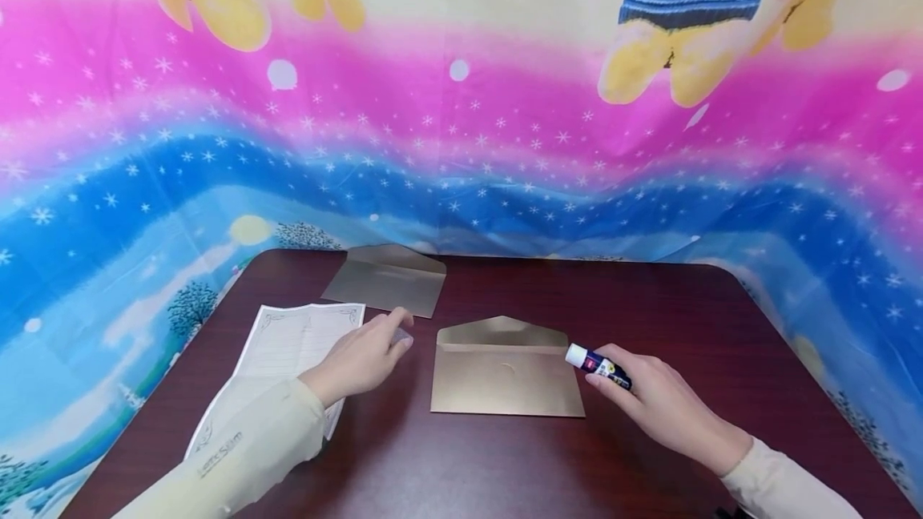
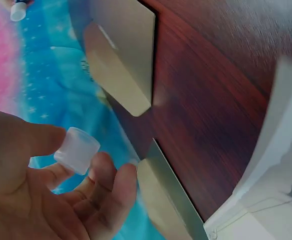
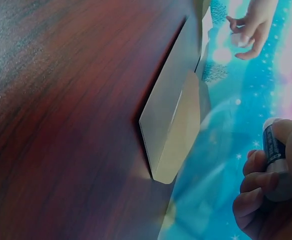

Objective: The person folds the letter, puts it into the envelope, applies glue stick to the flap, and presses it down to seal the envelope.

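Observation:
My right hand (image 1: pixel 659 399) grips a dark blue glue stick (image 1: pixel 600 366), its white end tilted up and left beside the right edge of a gold envelope (image 1: pixel 497 387). That envelope lies at mid-table with its pointed flap unfolded away from me. My left hand (image 1: pixel 366 355) is raised left of the envelope, over the edge of a sheet of bordered paper (image 1: pixel 270 355). Between its thumb and fingers it pinches a small translucent cap (image 2: pixel 77 151), seen clearly in the left wrist view. My left forearm hides part of the sheet.
A second gold envelope (image 1: pixel 389 288), flap also unfolded, lies near the back left edge of the dark red wooden table (image 1: pixel 505 463). A colourful printed cloth (image 1: pixel 461 142) hangs right behind the table and along its sides.

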Demonstrator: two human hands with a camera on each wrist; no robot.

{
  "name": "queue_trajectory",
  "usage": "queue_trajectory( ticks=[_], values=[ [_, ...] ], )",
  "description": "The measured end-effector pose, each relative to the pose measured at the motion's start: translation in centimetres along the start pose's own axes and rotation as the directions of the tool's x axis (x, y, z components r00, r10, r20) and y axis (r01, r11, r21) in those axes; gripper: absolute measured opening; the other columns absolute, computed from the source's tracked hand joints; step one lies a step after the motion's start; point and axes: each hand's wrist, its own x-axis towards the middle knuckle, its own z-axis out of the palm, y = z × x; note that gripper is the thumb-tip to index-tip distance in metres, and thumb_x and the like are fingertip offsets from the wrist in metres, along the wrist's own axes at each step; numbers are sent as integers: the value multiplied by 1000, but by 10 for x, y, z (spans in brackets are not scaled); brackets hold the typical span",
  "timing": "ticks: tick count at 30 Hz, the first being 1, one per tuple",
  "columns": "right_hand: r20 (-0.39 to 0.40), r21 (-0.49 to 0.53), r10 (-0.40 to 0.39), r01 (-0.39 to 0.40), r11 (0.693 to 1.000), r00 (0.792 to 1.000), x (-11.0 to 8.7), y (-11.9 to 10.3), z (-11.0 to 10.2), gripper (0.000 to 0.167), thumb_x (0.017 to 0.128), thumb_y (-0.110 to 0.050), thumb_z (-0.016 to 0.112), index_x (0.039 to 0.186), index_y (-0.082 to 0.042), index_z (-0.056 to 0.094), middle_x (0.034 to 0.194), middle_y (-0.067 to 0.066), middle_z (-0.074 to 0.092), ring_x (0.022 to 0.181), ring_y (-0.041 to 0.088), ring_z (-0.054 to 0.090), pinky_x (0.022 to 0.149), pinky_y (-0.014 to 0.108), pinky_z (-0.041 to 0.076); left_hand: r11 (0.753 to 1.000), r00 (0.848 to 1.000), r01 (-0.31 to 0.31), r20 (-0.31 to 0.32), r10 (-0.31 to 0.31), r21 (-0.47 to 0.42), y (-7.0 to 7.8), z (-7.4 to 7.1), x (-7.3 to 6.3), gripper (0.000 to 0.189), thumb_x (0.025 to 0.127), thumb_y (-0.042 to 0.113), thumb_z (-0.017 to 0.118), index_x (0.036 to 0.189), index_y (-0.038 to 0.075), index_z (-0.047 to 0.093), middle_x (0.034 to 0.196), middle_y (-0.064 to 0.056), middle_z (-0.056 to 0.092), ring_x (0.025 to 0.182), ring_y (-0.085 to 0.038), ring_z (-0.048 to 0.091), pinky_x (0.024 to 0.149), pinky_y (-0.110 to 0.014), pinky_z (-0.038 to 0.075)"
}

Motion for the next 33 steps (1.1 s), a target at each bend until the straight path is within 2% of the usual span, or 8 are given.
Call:
queue_trajectory(
  ticks=[4,11,19,25,30,33],
  values=[
    [7,61,-20,20,998,1000,3,3,3,11,99,-33,66,105,-24,64,73,-17,55,61,-3,46,53,20,41,998,1000,-20,-10,20,61,-3,5,9,15,97,20,67,110,15,62,101,-1,66,98,-22,68,78,-45,55],
    [31,163,-38,32,986,999,6,5,7,8,100,-32,65,101,-25,64,73,-15,55,63,-2,48,54,21,43,990,1000,-16,3,16,138,-10,16,23,13,90,19,76,100,13,70,94,-3,73,92,-23,69,78,-46,56],
    [73,187,-31,16,982,997,7,3,11,13,100,-32,64,104,-20,66,76,-13,56,65,-2,49,56,20,44,973,999,-34,-28,42,227,-22,33,36,12,83,14,79,80,15,67,74,1,69,68,-18,64,60,-40,52],
    [100,186,-9,-10,983,995,8,3,10,17,100,-33,64,106,-18,66,78,-11,58,66,-1,50,56,21,45,962,997,-43,-50,59,269,-22,38,37,11,81,8,77,80,12,66,72,-3,68,61,-19,56,56,-40,49],
    [90,193,-17,-1,981,996,7,4,11,12,99,-28,65,106,-17,66,77,-11,58,65,-2,49,55,21,45,967,998,-39,-32,49,253,-20,32,36,14,79,12,79,82,12,66,74,-4,68,64,-19,58,58,-41,50],
    [78,197,-21,5,980,997,6,4,11,11,99,-27,66,105,-17,66,77,-11,57,65,-2,49,55,21,44,973,999,-29,-23,35,228,-17,26,35,18,80,20,81,88,11,67,78,-3,66,71,-20,61,64,-42,53]
  ],
)
